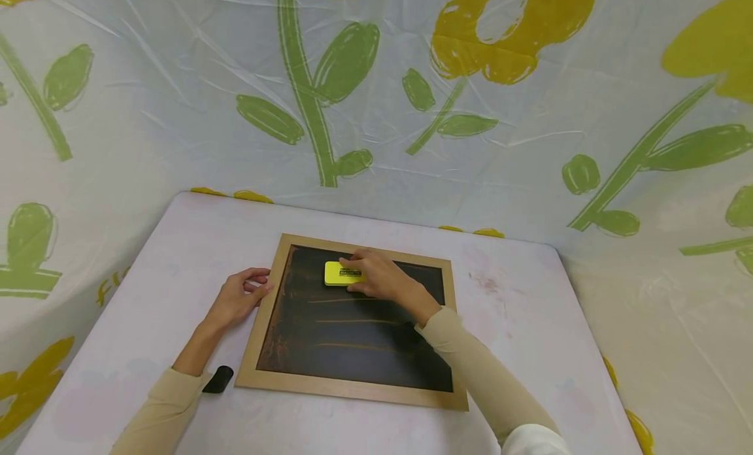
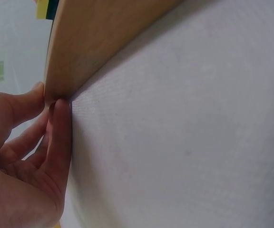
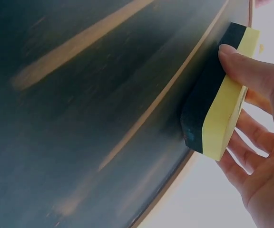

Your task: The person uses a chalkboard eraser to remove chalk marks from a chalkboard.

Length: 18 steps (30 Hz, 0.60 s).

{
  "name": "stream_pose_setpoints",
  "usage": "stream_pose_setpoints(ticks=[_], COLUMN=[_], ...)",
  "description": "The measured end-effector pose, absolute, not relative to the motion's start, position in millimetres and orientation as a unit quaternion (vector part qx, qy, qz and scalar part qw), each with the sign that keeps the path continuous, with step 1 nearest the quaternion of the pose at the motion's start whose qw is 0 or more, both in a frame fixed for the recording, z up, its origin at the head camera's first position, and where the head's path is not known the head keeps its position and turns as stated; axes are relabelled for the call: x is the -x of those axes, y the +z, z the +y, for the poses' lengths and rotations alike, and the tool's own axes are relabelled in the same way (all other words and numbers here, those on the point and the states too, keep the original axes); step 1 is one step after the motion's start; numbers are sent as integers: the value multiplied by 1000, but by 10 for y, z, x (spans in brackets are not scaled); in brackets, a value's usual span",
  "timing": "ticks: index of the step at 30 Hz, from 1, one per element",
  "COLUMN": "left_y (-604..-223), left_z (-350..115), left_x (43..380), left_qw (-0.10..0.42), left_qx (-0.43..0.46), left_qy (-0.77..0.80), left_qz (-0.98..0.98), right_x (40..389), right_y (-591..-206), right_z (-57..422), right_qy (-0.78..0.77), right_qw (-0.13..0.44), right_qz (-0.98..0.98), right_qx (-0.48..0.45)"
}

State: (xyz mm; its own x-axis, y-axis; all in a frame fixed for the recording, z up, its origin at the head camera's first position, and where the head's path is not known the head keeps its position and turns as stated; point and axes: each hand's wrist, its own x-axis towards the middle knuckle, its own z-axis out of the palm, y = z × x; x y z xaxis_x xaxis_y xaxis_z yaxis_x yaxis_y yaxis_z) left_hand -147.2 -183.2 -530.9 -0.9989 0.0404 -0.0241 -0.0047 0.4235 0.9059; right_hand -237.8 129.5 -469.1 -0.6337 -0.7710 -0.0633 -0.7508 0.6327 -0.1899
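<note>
A blackboard (image 1: 353,367) in a light wooden frame (image 1: 353,387) lies flat, with several faint orange chalk streaks (image 1: 355,321) across its dark surface. My right hand (image 1: 382,275) grips a yellow board eraser (image 1: 333,274) over the upper part of the board. In the right wrist view, the thumb lies along one side of the eraser (image 3: 220,95) and the fingers are on the other; its black felt faces the board. At the frame's left side, my left hand (image 1: 236,301) pinches the wooden edge (image 2: 103,38) between thumb and fingertips.
The board lies on a table with a pale cloth (image 1: 206,233). A small black object (image 1: 218,380) shows beside the left sleeve. Reddish smudges (image 1: 488,283) mark the cloth to the board's right. A flower-printed sheet (image 1: 206,141) hangs around the table.
</note>
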Motion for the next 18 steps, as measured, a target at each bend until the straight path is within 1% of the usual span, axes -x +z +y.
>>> stream_pose_setpoints(ticks=[13, 18], left_y=[-5324, -5319], left_z=[-1827, -1825], left_x=[1462, 1461], left_qw=[17, 18], left_qx=[-9, -9], left_qy=[536, 534], left_qz=[844, 845], right_x=[2366, 2362], right_y=[-4693, -4679], right_z=[1559, 1664], right_qy=[-81, -86], right_qw=[61, 66], right_qz=[906, 910], right_qx=[412, 401])
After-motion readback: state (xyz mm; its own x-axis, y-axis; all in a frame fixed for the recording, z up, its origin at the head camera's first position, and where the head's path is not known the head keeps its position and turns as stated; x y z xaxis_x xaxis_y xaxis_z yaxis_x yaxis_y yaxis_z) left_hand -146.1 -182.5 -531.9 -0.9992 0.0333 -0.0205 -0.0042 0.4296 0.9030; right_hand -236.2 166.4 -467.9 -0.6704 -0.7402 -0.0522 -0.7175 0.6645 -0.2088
